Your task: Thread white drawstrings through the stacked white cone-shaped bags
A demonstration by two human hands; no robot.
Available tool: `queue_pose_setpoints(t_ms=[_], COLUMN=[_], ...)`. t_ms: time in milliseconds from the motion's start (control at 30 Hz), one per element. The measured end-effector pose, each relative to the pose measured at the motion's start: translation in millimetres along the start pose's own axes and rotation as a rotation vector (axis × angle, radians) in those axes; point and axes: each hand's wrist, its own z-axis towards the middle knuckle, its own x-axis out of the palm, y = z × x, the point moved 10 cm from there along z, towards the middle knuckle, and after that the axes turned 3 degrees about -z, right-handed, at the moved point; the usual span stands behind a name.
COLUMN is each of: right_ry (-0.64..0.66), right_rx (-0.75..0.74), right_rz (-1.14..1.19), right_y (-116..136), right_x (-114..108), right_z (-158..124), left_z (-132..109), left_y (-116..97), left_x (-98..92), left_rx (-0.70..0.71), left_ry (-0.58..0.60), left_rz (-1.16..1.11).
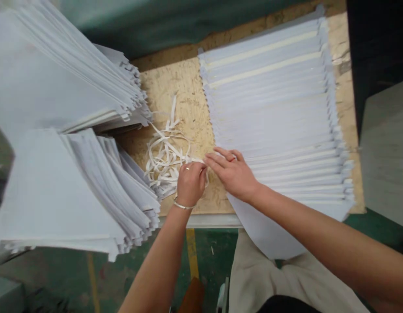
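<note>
My left hand [190, 182]: closed, pinching the thin white paper strip [207, 178] at the sheets' edge;
My right hand [234, 174]: open, flat on the fanned white paper sheets [276, 126];
Risk: jerking could snap the strip; easing my press could let the fan slide

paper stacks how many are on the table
3: one stack at the upper left, a second stack at the lower left, and a fanned row at the right under the right hand. More may sit out of frame.
</note>
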Motion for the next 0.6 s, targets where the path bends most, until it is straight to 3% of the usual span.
queue_pose_setpoints(t_ms=[100,200,433,533,600], right_ry=[0.134,0.240,0.176,0.145,0.141], right_rx=[0.057,0.193,0.421,0.473,0.583], right_rz=[-0.014,0.066,0.292,0.275,0.221], right_y=[2,-16,-95,-121,-141], right_x=[19,20,-31,-52,-63], right_z=[13,3,-70,-99,-117], left_z=[-13,-18,-19,-19,-17], left_y=[-3,6,13,14,12], left_x=[-11.0,-11.1,-1.2,5.9,10.9], left_rx=[0.012,-0.058,-0.084,-0.120,-0.151], left_ry=[-0.001,0.019,0.082,0.082,0.078], left_rz=[-0.120,-0.254,-0.391,-0.398,-0.399])
